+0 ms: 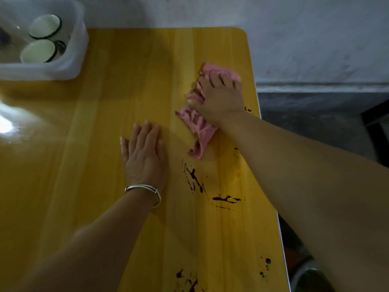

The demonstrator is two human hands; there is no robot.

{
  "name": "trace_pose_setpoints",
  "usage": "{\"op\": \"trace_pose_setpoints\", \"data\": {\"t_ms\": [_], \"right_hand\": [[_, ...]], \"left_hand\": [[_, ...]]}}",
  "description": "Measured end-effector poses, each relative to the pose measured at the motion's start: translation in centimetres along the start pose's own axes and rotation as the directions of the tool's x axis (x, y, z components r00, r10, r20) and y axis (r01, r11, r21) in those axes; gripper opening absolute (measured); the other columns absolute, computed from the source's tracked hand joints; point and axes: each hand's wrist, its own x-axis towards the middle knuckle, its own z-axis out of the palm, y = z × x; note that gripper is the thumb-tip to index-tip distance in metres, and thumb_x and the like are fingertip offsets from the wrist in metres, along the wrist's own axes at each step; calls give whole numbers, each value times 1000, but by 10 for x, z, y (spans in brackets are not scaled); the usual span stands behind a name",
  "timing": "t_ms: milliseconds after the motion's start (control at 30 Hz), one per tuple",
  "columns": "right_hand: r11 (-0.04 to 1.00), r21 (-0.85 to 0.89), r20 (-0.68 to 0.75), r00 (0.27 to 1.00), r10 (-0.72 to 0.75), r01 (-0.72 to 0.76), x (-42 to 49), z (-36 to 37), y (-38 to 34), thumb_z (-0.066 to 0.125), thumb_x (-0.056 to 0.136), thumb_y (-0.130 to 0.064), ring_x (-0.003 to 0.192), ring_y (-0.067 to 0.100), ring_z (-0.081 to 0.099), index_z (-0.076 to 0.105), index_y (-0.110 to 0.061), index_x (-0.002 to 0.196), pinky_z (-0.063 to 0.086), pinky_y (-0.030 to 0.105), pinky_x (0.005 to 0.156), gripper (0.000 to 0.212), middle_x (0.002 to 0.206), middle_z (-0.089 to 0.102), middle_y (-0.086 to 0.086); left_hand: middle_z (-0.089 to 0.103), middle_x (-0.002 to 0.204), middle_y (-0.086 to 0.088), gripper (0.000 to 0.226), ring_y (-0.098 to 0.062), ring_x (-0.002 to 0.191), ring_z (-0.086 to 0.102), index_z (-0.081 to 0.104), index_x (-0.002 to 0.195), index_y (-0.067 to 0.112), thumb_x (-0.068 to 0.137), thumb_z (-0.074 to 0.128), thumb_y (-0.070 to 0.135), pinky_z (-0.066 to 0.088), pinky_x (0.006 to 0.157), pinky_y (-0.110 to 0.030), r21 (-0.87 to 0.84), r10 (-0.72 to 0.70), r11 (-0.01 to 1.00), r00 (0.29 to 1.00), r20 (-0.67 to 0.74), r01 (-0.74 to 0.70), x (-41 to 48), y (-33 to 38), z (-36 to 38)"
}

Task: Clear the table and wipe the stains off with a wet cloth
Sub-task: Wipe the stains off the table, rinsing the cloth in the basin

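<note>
Pink cloth (202,121): soft, limp, light, probably wet, so it bunches; grab the crumpled middle. Head view: your right hand (219,98) clamps it, fingers curled in, near the right edge of the table (105,144). Left hand (145,157) lies flat on the table, fingers straight. Count: one cloth, roughly five stains (193,178), two cups (45,26), one tub (77,60).

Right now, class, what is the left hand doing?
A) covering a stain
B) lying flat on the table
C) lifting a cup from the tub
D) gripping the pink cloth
B: the left hand lies flat, fingers straight, on the table; the right hand grips the pink cloth.
</note>
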Motion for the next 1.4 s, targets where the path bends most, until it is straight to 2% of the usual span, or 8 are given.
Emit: {"op": "trace_pose_setpoints", "data": {"t_ms": [333, 533, 733, 800, 900, 1100, 1300, 1400], "right_hand": [[981, 151, -211, 966, 152, -121, -86, 16, 30, 42, 96, -38, 128, 30, 33, 50, -19, 132, 25, 39, 101, 42, 138, 47, 3], [973, 142, -224, 952, 209, -180, -89, 15, 21, 37, 98, -26, 122, 28, 34, 44, -20, 135, 25, 36, 97, 37, 139, 44, 5], [986, 104, -131, 982, 140, -126, -70, 14, 16, 26, 94, -54, 140, 34, 18, 50, -20, 128, 9, 50, 112, 54, 143, 42, 6], [991, 107, -104, 990, 94, -83, -98, 18, 17, 18, 85, -69, 145, 35, 2, 40, -21, 137, -6, 54, 114, 74, 151, 30, 6], [999, 12, -52, 998, 32, -31, -131, 26, 22, 20, 77, -76, 145, 35, -5, 23, -17, 146, -8, 52, 115, 91, 156, 17, 8], [991, 112, -116, 990, 83, -70, -86, 19, 34, 24, 92, -59, 142, 31, 17, 40, -19, 137, 10, 47, 114, 63, 149, 34, 6], [992, 125, -249, 967, 52, -21, -121, 27, 37, 26, 92, -48, 136, 28, 34, 52, -15, 130, 22, 44, 109, 57, 139, 49, 8], [943, 208, -212, 929, 303, -260, -103, 26, 21, 34, 97, -42, 139, 25, 25, 49, -15, 132, 16, 42, 111, 47, 144, 43, 5]], "left_hand": [[28, 151, 3, 52, -15, 143, 12, 37, 139, 22, 92, 20, 36, -6, 117, -35, 48, 25, 998, 999, 33, -27, -1, -2, 0], [28, 151, 2, 51, -16, 143, 11, 36, 139, 22, 92, 21, 35, -6, 117, -36, 57, 45, 997, 998, 33, -47, -2, -2, 0], [27, 151, 2, 51, -15, 143, 11, 36, 139, 21, 92, 22, 35, -6, 117, -37, 62, 43, 997, 999, 30, -45, -2, -3, 1], [27, 152, 2, 52, -15, 144, 10, 35, 140, 21, 92, 21, 36, -6, 117, -37, 61, 42, 997, 998, 37, -44, -2, -3, 0], [26, 152, 3, 52, -15, 144, 10, 34, 140, 22, 92, 21, 37, -5, 118, -37, 69, 41, 997, 998, 47, -44, -2, -2, 0], [23, 153, 4, 54, -14, 144, 8, 32, 141, 22, 92, 18, 38, -7, 117, -36, 82, 47, 995, 997, 65, -52, -1, -2, -2], [26, 152, 3, 51, -15, 144, 11, 34, 140, 21, 93, 20, 35, -4, 117, -37, 58, 49, 997, 997, 53, -53, -2, -3, 0], [29, 151, 3, 51, -15, 143, 12, 37, 139, 21, 92, 21, 34, -5, 117, -36, 31, 50, 998, 998, 39, -51, -1, -5, 0]]}}
